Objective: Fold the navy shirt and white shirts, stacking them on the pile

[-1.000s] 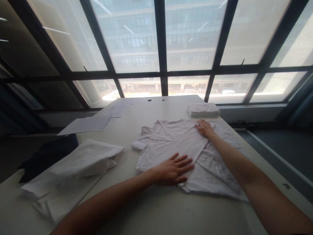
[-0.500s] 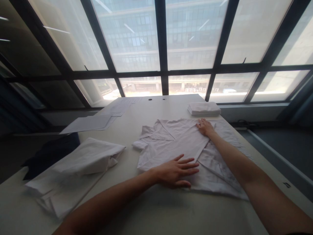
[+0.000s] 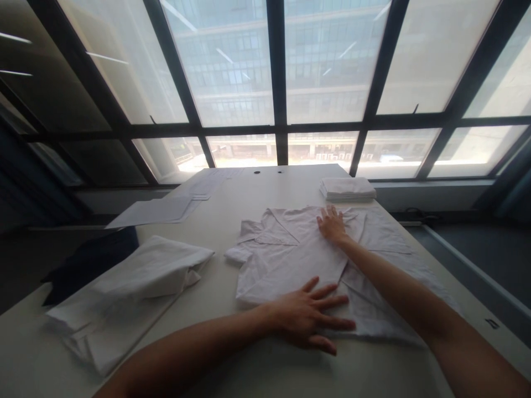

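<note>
A white V-neck shirt [image 3: 290, 265] lies partly folded on the white table [image 3: 249, 193], its collar pointing left and its lower part spread out to the right. Over the shirt's near edge my left hand [image 3: 311, 315] is spread with its fingers apart, pointing right; its thumb reaches past the hem. Flat on the cloth near the far edge rests my right hand [image 3: 332, 224], fingers extended. Neither hand grips anything. My right forearm hides some of the shirt's right half.
Folded white cloth [image 3: 347, 188] is stacked at the far right. Another white garment [image 3: 136, 282] lies loosely bunched at the left, beside a dark cloth [image 3: 95, 260] on the table's edge. Paper sheets [image 3: 153, 211] lie behind them. Windows [image 3: 236, 66] stand beyond the table.
My right hand has slid left across the shirt. My left hand has moved slightly nearer to me and to the right. The view has tilted up a little.
</note>
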`<action>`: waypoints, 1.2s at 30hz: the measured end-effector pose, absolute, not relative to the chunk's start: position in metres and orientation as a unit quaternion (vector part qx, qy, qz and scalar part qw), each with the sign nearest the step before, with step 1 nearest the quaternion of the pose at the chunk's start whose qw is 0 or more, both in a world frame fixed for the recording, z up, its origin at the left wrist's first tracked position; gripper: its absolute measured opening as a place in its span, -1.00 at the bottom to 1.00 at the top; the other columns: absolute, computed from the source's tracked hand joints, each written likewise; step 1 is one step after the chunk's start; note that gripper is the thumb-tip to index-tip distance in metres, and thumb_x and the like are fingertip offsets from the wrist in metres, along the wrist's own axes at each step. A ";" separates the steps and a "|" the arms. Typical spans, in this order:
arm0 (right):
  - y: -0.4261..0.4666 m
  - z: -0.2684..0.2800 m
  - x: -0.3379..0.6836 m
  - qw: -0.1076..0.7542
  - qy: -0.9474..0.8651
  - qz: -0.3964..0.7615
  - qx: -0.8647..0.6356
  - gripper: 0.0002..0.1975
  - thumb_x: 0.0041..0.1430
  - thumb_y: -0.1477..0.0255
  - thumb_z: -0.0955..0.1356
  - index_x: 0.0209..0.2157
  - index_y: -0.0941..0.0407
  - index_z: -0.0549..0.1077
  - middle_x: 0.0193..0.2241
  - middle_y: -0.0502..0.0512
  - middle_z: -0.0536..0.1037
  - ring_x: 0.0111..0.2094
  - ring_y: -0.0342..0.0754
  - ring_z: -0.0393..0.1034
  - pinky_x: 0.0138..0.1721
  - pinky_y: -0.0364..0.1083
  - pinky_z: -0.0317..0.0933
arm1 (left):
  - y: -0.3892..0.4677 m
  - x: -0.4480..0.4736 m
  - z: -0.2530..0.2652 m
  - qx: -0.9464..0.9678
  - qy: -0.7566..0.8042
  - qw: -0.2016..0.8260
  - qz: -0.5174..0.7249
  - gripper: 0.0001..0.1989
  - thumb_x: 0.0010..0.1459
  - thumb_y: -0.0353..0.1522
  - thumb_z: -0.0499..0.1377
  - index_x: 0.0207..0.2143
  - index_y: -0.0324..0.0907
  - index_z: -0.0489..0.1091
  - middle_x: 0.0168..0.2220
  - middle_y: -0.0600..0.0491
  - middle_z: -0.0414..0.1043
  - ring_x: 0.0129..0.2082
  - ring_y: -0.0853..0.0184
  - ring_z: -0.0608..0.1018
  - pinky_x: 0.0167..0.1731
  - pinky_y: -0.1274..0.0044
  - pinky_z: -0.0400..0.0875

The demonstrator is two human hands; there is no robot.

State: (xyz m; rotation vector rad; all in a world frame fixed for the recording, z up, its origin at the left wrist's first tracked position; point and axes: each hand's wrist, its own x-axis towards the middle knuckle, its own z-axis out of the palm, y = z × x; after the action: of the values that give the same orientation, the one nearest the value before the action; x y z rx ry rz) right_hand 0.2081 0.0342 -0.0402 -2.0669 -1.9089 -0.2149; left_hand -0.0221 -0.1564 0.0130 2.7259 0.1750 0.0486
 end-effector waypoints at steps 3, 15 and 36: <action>0.040 -0.043 0.164 0.133 -0.747 0.002 -0.652 -0.40 0.44 0.20 0.07 0.38 0.19 0.14 0.41 0.30 0.07 0.43 0.13 -0.15 0.35 0.20 -0.18 | -0.156 -0.018 0.013 0.971 0.065 0.231 0.015 -0.41 0.40 -0.02 0.00 0.39 0.05 0.12 0.48 0.03 -0.13 0.47 0.10 -0.17 0.37 0.08 -0.36; 0.095 -0.035 0.129 0.070 -0.735 0.062 -0.671 -0.34 0.44 0.15 0.03 0.42 0.19 0.04 0.45 0.36 -0.09 0.45 0.16 -0.27 0.34 0.31 -0.32 | -0.160 -0.019 0.013 0.976 0.062 0.208 0.017 -0.42 0.40 -0.02 -0.01 0.35 -0.04 0.21 0.46 0.03 -0.06 0.47 0.08 -0.16 0.38 0.11 -0.35; 0.079 -0.032 0.079 0.153 -0.798 0.047 -0.582 -0.44 0.48 0.25 0.03 0.40 0.13 0.08 0.46 0.22 -0.11 0.46 0.09 -0.27 0.35 0.26 -0.20 | -0.110 -0.049 0.045 0.944 0.086 0.313 0.051 -0.58 0.42 -0.18 0.04 0.23 -0.08 0.40 0.18 0.01 0.46 0.17 0.21 0.49 0.19 0.48 0.29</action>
State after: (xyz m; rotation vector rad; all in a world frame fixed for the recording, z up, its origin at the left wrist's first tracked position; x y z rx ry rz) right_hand 0.0788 0.0787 -0.0321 -1.6681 -2.2878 0.1351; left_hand -0.0485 -0.1101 0.0449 2.4907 0.2272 0.1334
